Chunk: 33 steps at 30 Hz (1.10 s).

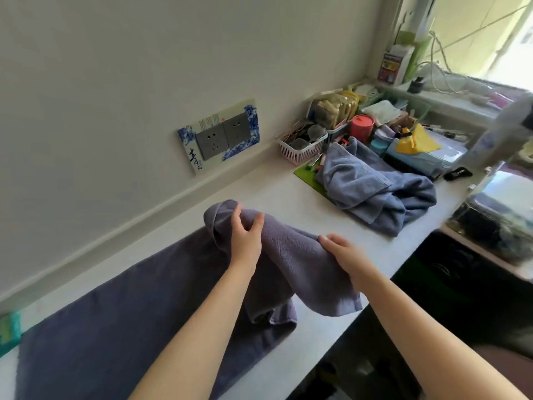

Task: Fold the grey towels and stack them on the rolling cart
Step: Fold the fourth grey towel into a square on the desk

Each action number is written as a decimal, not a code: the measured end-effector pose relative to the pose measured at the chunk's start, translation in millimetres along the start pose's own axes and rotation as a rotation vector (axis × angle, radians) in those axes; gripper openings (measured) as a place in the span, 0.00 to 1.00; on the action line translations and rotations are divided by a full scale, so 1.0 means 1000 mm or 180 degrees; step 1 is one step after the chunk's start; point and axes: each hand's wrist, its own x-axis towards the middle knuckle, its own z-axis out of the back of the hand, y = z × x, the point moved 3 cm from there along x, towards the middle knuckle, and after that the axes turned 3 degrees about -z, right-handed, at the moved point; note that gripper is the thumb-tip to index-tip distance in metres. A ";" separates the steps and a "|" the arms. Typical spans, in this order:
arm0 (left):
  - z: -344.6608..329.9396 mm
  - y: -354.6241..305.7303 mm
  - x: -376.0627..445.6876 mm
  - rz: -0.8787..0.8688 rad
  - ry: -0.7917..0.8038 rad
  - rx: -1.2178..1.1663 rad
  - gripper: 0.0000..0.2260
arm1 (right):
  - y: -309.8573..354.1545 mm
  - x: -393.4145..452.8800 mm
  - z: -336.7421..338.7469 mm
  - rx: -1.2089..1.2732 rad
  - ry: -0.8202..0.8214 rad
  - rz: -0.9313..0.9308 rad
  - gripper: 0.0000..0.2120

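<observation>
Grey towel (144, 298): soft, limp, light; spread on counter (277, 186) below both forearms. Left hand (245, 238) and right hand (346, 255) each grip its raised far edge. Judgement: corners give the best hold.

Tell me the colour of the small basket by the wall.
Pale pink basket, with slatted sides, seen in the head view.

A pale wall (144, 53) with a double socket (222, 135) backs the white counter (259, 186); daylight enters a window (490, 33).
</observation>
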 end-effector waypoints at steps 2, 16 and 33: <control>-0.023 -0.022 0.004 -0.0158 0.0163 0.0031 0.28 | 0.017 0.002 0.029 0.0277 -0.0424 0.0141 0.11; -0.209 -0.052 0.058 0.0096 0.0912 -0.0127 0.31 | 0.041 0.107 0.207 0.0367 -0.1028 0.0107 0.15; -0.285 -0.042 0.059 -0.0385 0.2614 0.0498 0.21 | 0.024 0.167 0.215 0.3187 0.0582 -0.0386 0.18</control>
